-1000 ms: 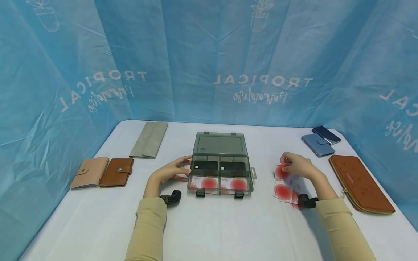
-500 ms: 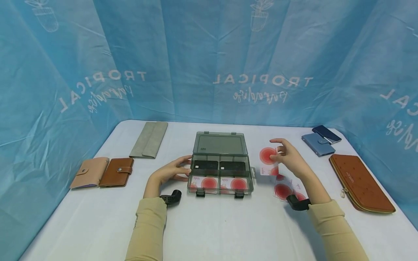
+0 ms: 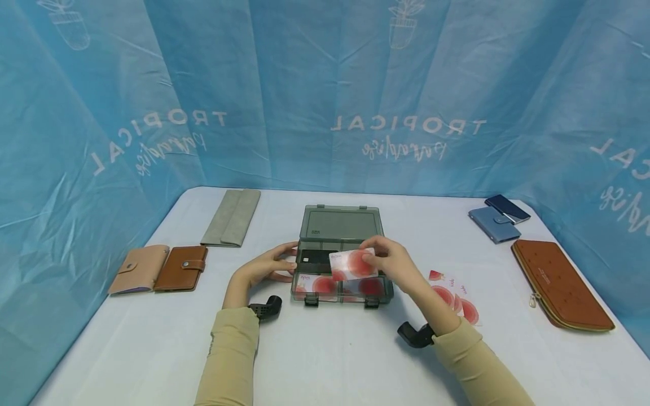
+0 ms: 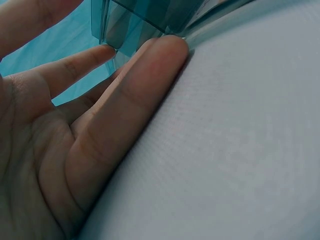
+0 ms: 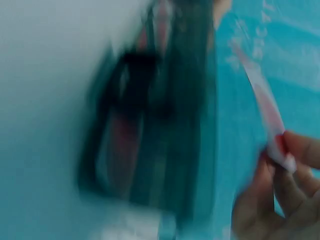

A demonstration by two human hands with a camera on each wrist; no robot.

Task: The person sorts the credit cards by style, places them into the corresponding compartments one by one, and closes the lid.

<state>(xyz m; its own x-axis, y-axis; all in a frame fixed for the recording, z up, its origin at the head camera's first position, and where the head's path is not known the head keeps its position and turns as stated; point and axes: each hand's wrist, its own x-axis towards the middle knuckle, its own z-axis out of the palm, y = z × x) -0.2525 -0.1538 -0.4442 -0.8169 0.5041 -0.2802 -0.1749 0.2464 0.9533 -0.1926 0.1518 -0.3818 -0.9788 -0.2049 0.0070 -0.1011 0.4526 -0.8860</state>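
My right hand (image 3: pixel 396 261) pinches a white and red card (image 3: pixel 352 264) by its right end, above a translucent grey-green divided box (image 3: pixel 341 224) whose lid lies back. In the right wrist view the card (image 5: pixel 266 97) appears nearly edge-on between thumb and fingers, and the box is blurred. Red cards (image 3: pixel 316 285) lie in the box's near compartments, with a black card (image 3: pixel 316 258) in the far left one. The far right compartment is partly hidden by the held card and hand. My left hand (image 3: pixel 266 264) rests on the table, its extended fingers touching the box's left side.
Several red and white cards (image 3: pixel 453 297) lie to the right of the box. A brown zip wallet (image 3: pixel 561 285), a blue wallet (image 3: pixel 494 224) and a dark blue one (image 3: pixel 508 208) lie farther right. At left are a grey-green wallet (image 3: pixel 232 218), a brown wallet (image 3: pixel 181 268) and a beige one (image 3: pixel 139 269).
My right hand has lifted a card from the loose pile and carried it left over the box, turning it from upright to sideways. The left hand has stayed in place.
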